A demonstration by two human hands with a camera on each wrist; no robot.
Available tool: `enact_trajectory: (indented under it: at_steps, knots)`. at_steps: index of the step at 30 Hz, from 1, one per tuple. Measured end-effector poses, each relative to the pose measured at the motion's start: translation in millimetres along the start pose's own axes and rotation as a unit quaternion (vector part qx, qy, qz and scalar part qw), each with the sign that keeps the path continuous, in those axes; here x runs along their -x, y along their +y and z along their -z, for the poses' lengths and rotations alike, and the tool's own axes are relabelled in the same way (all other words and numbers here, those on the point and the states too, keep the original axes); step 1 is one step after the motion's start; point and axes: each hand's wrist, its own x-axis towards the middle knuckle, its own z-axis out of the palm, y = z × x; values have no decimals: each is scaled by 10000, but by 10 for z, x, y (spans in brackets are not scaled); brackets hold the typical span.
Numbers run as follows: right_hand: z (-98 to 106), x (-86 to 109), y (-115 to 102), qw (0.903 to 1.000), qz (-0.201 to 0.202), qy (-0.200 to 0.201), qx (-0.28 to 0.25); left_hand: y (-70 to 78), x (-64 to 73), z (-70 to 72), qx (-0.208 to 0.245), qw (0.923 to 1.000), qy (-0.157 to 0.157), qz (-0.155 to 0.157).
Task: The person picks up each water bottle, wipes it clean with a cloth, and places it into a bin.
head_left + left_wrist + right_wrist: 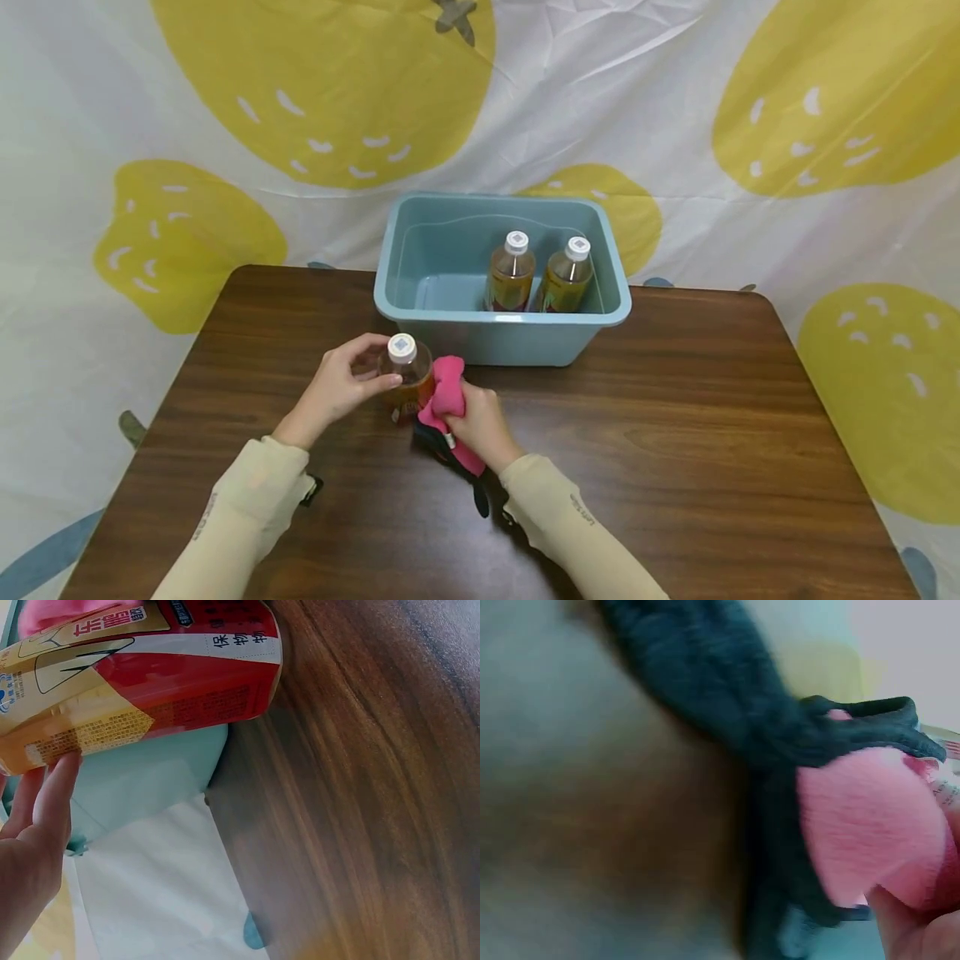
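Observation:
My left hand (337,390) holds an upright drink bottle (408,398) with a white cap, thumb and fingers on either side of its upper part. In the left wrist view the bottle (187,690) shows a red, white and yellow label, with fingertips against its side. My right hand (483,423) grips a bunched pink cloth (448,390) with black edging against the bottle's right side. In the right wrist view, black fabric (705,682) trails from the pink cloth (877,825); that view is partly blurred.
Just behind the hands stands a blue-grey plastic bin (495,340) on the wooden table (675,433). Two similar capped bottles, one nearer the middle (512,279) and one farther right (565,282), stand in its right half. A lemon-print curtain (600,83) hangs behind.

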Motion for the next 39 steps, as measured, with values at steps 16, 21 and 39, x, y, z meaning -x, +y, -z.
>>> enact_trajectory:
  at_steps: [16, 21, 39]
  knots:
    - [249, -134, -212, 9955, 753, 564, -123, -4, 0, 34, 90, 9999, -59, 52]
    - [511, -322, -448, 9944, 1023, 273, 42, -14, -8, 21, 171, 9998, -6, 66]
    - [270, -173, -180, 9976, -318, -567, 249, 17, 15, -14, 223, 9996, -20, 142]
